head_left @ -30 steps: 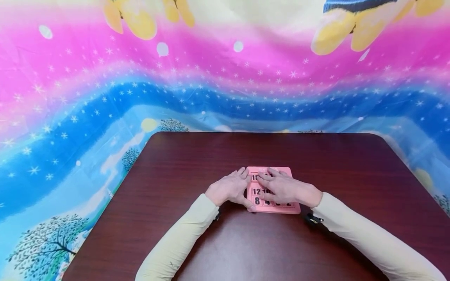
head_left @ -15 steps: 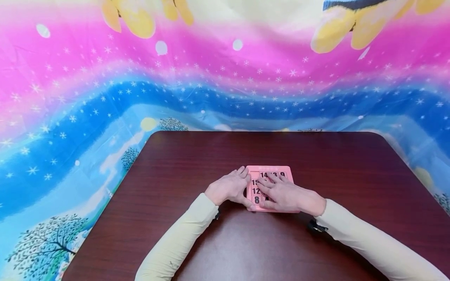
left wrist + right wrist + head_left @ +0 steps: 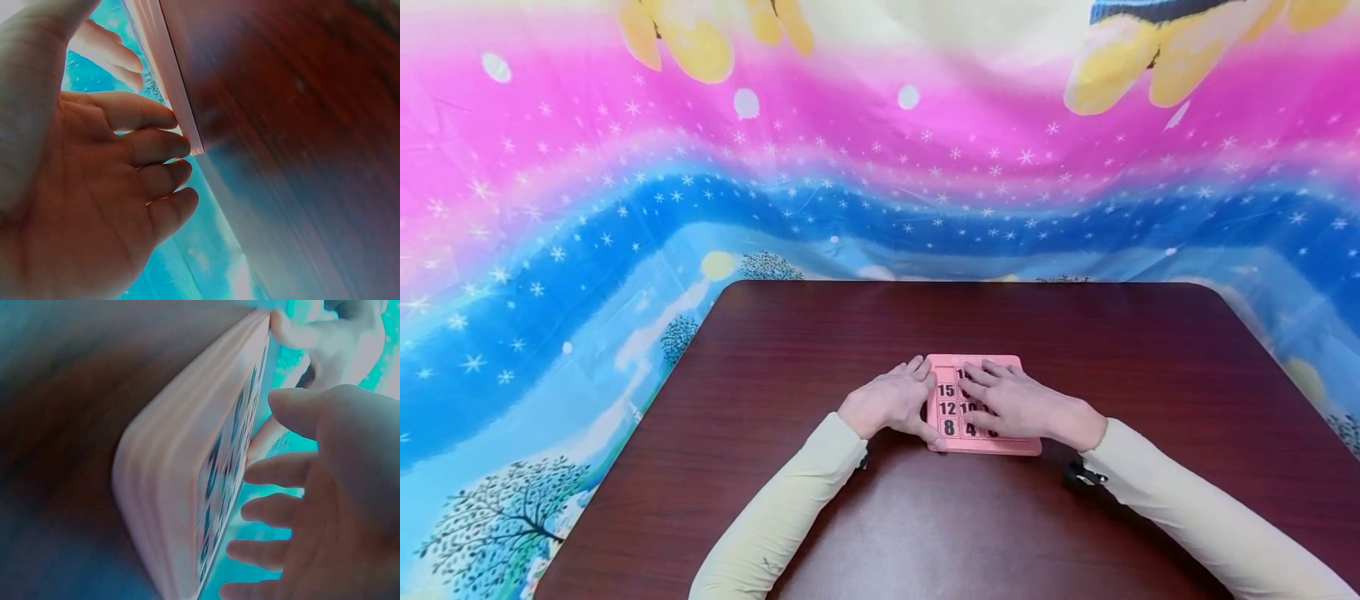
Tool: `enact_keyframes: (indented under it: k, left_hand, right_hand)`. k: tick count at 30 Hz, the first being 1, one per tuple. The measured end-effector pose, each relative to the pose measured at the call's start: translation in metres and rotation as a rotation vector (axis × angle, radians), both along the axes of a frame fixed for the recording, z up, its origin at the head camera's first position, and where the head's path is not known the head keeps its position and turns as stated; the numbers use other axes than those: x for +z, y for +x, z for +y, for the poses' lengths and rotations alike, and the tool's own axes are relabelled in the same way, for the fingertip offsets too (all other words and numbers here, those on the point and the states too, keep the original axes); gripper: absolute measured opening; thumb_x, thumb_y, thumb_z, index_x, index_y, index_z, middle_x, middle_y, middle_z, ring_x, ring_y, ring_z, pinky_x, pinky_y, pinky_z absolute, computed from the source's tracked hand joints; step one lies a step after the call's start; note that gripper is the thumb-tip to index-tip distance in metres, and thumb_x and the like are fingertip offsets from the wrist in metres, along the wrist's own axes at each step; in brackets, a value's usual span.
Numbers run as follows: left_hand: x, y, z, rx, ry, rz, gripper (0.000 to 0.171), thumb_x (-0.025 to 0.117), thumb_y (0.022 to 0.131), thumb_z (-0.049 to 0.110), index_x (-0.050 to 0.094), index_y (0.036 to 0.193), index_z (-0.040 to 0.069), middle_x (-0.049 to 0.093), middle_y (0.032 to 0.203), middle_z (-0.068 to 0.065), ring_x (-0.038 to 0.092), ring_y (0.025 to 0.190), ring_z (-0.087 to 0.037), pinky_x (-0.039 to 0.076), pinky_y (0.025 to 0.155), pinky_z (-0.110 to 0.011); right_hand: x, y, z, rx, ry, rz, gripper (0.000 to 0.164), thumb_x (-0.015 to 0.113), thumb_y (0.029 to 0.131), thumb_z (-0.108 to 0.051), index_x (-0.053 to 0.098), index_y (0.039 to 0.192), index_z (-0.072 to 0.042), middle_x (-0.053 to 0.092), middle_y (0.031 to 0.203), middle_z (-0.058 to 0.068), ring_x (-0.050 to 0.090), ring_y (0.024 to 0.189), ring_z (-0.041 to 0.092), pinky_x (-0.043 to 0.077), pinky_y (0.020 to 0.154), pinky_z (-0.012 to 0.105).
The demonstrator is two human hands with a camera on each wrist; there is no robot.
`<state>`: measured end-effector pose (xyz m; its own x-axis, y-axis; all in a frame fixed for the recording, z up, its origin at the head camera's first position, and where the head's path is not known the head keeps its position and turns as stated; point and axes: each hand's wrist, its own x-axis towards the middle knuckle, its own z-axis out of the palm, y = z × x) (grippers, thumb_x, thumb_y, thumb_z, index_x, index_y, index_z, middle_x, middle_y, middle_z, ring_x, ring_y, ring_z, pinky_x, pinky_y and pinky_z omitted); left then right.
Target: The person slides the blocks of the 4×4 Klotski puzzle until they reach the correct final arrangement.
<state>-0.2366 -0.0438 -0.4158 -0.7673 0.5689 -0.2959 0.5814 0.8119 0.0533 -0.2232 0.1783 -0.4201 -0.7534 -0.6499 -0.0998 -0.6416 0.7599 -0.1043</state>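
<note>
A pink sliding number puzzle point(image 3: 985, 446) lies flat on the dark wooden table. Its tiles carry black numbers; 15, 12 and 8 stand in the left column, under a vacant slot at the top left corner. My left hand point(image 3: 893, 402) holds the frame, fingertips against its left side and thumb at the near left corner. In the left wrist view, those fingers point(image 3: 164, 145) are bent lightly against the edge. My right hand point(image 3: 1026, 404) hovers over the right half with fingers spread, hiding many tiles. The right wrist view has its fingers point(image 3: 269, 509) apart, close over the tiles.
The brown table point(image 3: 820, 333) extends around the puzzle on all sides. A colourful printed cloth point(image 3: 865, 192) hangs behind its far edge. Dark wrist straps point(image 3: 1084, 475) show under the pale sleeves point(image 3: 1172, 492).
The 15 tile has slid down toward me, leaving the top left slot vacant. My right hand has shifted slightly right. The left hand stays in place.
</note>
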Motion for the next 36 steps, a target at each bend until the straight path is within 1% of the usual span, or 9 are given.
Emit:
enact_keyframes:
  k: [4, 7, 12, 26, 36]
  left_hand:
    - [0.0, 0.0, 0.0, -0.006, -0.003, 0.008, 0.119, 0.068, 0.067, 0.079, 0.031, 0.154, 0.007, 0.02, 0.164, -0.011, 0.013, 0.154, -0.024, 0.018, 0.126, -0.035]
    - [0.0, 0.0, 0.0, -0.004, -0.001, 0.011, 0.119, 0.068, 0.067, 0.079, 0.031, 0.154, 0.007, 0.02, 0.164, -0.011, 0.013, 0.154, -0.024, 0.018, 0.127, -0.034]
    - [-0.001, 0.001, 0.0, -0.001, 0.0, 0.0, 0.119, 0.068, 0.067, 0.08, 0.03, 0.154, 0.008, 0.019, 0.165, -0.011, 0.012, 0.154, -0.024, 0.017, 0.127, -0.033]
    - [-0.002, -0.002, 0.0, -0.005, 0.004, 0.009, 0.121, 0.068, 0.066, 0.081, 0.03, 0.154, 0.007, 0.02, 0.164, -0.011, 0.013, 0.154, -0.024, 0.018, 0.127, -0.034]
    - [-0.002, -0.001, 0.0, -0.005, 0.0, 0.0, 0.121, 0.067, 0.067, 0.081, 0.028, 0.155, 0.007, 0.017, 0.165, -0.012, 0.013, 0.154, -0.025, 0.018, 0.127, -0.034]
  right_hand:
    - [0.0, -0.003, 0.008, -0.047, 0.001, -0.009, 0.063, 0.053, 0.098, -0.047, 0.046, 0.147, -0.008, 0.033, 0.157, 0.022, 0.031, 0.142, 0.05, 0.028, 0.112, 0.071]
    - [0.0, -0.005, 0.013, -0.073, 0.005, -0.014, 0.063, 0.052, 0.098, -0.048, 0.045, 0.148, -0.009, 0.032, 0.157, 0.023, 0.029, 0.143, 0.049, 0.028, 0.112, 0.071]
    - [-0.004, -0.007, 0.019, -0.102, 0.005, -0.041, 0.065, 0.049, 0.098, -0.052, 0.042, 0.149, -0.012, 0.029, 0.158, 0.022, 0.027, 0.145, 0.047, 0.027, 0.113, 0.07]
    - [-0.008, -0.01, 0.02, -0.099, -0.013, -0.054, 0.064, 0.047, 0.098, -0.055, 0.045, 0.148, -0.015, 0.028, 0.159, 0.023, 0.024, 0.145, 0.048, 0.026, 0.113, 0.071]
    - [-0.007, -0.01, 0.012, -0.082, -0.003, -0.059, 0.068, 0.047, 0.097, -0.058, 0.041, 0.151, -0.016, 0.027, 0.16, 0.022, 0.023, 0.146, 0.048, 0.022, 0.115, 0.07]
